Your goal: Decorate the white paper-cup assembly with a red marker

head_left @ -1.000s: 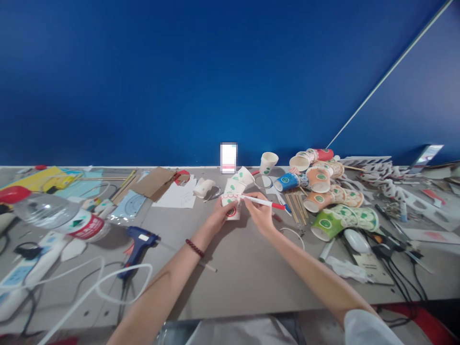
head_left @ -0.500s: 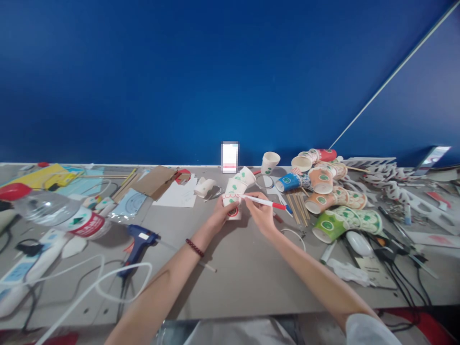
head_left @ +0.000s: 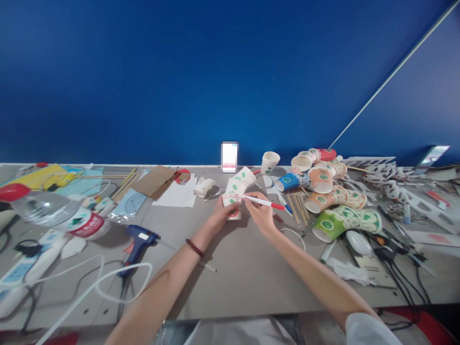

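Observation:
My left hand (head_left: 219,213) is closed around the lower part of a chain of joined white paper cups (head_left: 235,187). Green leaf prints dot the cups, and a red scalloped line runs across the middle. In my right hand (head_left: 261,214) is a white marker with a red end (head_left: 266,203), pinched by the fingers. Its tip meets the cups near the right end of the red line. Behind my right hand stands an upright white paper cup (head_left: 269,163). A cut white paper cup piece (head_left: 206,188) lies left of the chain.
Coloured cup chains (head_left: 334,225) are piled at the right beside wooden sticks (head_left: 297,209). At the left are a blue glue gun (head_left: 138,247), a large bottle (head_left: 57,211), a power strip (head_left: 32,268) and looping white cable. A blurred screen (head_left: 230,157) leans against the blue wall.
The marker's red end has shifted slightly left and its tip has moved a little left along the red line. The left hand and cups have stayed almost still.

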`<state>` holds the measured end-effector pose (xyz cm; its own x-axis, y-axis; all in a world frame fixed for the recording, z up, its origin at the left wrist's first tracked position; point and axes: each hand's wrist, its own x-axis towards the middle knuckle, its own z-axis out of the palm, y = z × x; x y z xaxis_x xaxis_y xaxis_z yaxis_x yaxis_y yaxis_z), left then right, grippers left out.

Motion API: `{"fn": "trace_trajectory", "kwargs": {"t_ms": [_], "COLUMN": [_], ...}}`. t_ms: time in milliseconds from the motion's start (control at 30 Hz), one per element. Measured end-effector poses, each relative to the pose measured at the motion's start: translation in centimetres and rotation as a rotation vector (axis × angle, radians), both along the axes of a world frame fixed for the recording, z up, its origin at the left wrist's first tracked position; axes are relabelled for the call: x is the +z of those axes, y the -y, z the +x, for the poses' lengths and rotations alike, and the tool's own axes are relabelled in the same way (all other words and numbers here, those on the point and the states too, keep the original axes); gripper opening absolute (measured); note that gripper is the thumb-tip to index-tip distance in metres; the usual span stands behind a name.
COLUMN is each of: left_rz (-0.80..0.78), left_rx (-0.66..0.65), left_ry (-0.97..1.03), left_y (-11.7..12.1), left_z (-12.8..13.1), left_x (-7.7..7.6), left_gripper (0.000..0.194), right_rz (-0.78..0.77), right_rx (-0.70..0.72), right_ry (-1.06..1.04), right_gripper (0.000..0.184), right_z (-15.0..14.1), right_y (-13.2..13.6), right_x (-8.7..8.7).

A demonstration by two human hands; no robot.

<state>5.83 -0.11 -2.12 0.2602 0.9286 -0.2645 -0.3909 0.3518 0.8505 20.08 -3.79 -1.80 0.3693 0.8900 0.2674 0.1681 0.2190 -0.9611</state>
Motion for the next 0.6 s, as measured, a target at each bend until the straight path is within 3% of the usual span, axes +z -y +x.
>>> {"fn": "trace_trajectory", "kwargs": {"t_ms": [600], "left_rz": [0.008], "left_rx": [-0.019], "left_ry": [0.015], "left_y": [-0.06], "left_z": [-0.13], "left_x": [0.04], "left_gripper": [0.050], "right_rz": [0.009], "right_rx": [-0.008], "right_ry": [0.016], "right_gripper": [0.018], "right_z": [0.09], "right_y": [-0.12], "right_x": [0.20]}}
